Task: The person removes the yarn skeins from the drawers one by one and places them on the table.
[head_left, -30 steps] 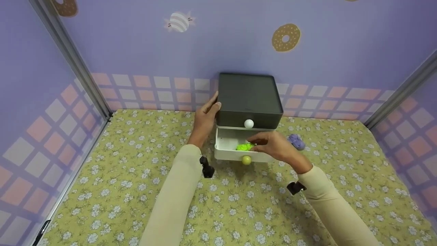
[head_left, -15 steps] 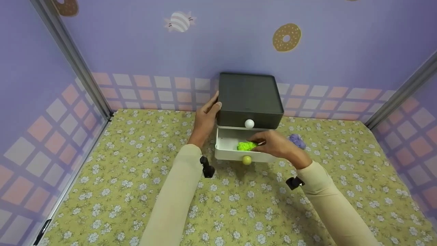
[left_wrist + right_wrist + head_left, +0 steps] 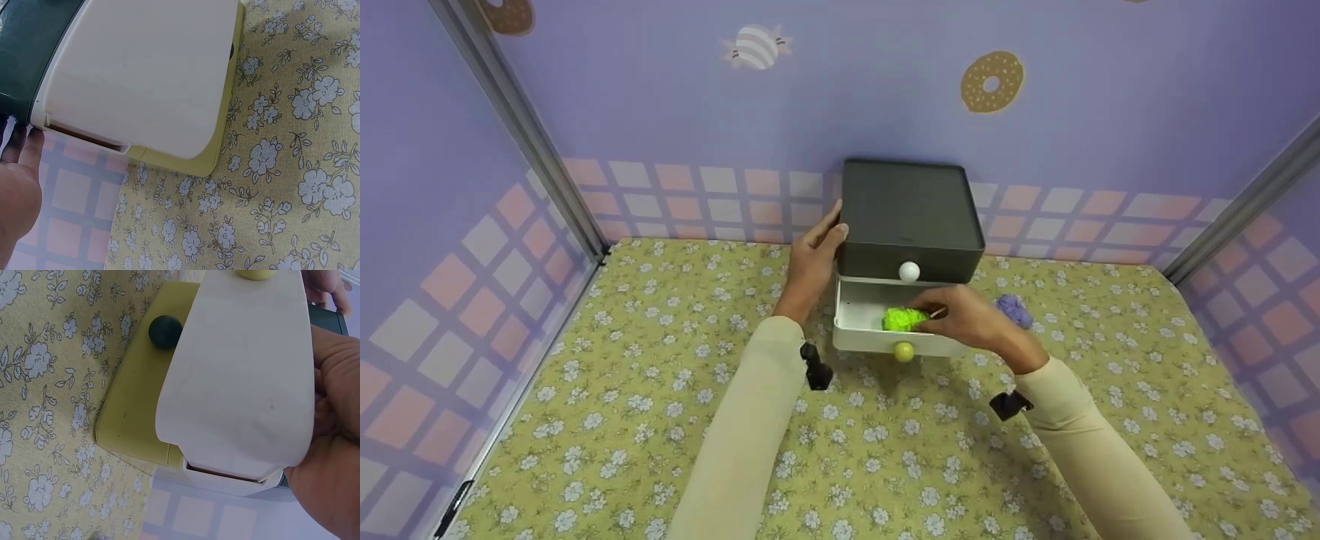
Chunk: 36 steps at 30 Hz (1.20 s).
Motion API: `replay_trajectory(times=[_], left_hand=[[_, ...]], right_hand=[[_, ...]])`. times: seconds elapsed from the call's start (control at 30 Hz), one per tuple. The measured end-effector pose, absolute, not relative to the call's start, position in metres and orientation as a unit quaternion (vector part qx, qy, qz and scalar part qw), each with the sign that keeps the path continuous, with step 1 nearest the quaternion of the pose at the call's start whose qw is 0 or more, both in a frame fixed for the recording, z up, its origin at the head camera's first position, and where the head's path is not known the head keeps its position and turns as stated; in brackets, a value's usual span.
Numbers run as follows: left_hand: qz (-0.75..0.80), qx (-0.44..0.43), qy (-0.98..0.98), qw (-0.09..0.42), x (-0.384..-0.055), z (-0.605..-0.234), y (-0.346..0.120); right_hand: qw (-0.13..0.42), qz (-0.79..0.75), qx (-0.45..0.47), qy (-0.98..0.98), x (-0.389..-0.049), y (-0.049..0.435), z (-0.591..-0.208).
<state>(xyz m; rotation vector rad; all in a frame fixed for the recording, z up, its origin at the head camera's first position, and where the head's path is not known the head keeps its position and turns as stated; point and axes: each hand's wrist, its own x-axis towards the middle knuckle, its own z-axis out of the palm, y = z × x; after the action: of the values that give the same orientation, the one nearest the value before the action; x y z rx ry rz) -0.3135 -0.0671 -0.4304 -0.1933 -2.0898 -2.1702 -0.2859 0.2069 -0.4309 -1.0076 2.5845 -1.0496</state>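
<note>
A small drawer cabinet (image 3: 911, 199) with a dark top stands against the back wall. Its white middle drawer (image 3: 859, 340), with a yellow knob (image 3: 904, 352), is pulled out. Inside lies a bright green, yarn-like bundle (image 3: 901, 319), whose right end my right hand (image 3: 971, 321) pinches between thumb and fingers. The drawer front hides that grip in the right wrist view. My left hand (image 3: 811, 266) rests along the cabinet's left side, its fingers (image 3: 32, 152) straight against the dark upper part.
A purple yarn-like bundle (image 3: 1014, 310) lies on the flowered cloth (image 3: 840, 450) right of the cabinet. Below the white drawer is a yellow bottom drawer (image 3: 132, 405) with a dark knob (image 3: 165, 332). The dark top drawer has a white knob (image 3: 909, 271). Purple walls stand around the table.
Within the drawer, the green bundle has shifted slightly, and more of it shows beside my right fingers. My left hand and the cabinet have stayed in place.
</note>
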Motion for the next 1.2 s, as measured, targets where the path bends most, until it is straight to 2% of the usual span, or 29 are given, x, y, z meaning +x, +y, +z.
replay_trajectory(times=[0.27,1.2], left_hand=[[-0.720,-0.058,-0.689,0.059,-0.313,-0.430,-0.065],[-0.718,-0.069,-0.690,0.062,-0.313,-0.432,-0.067]], right_hand=[[0.084,-0.393,-0.333,0.853,-0.281,0.212,-0.429],[0.006,-0.409,-0.299,0.862,-0.266,0.243,-0.414]])
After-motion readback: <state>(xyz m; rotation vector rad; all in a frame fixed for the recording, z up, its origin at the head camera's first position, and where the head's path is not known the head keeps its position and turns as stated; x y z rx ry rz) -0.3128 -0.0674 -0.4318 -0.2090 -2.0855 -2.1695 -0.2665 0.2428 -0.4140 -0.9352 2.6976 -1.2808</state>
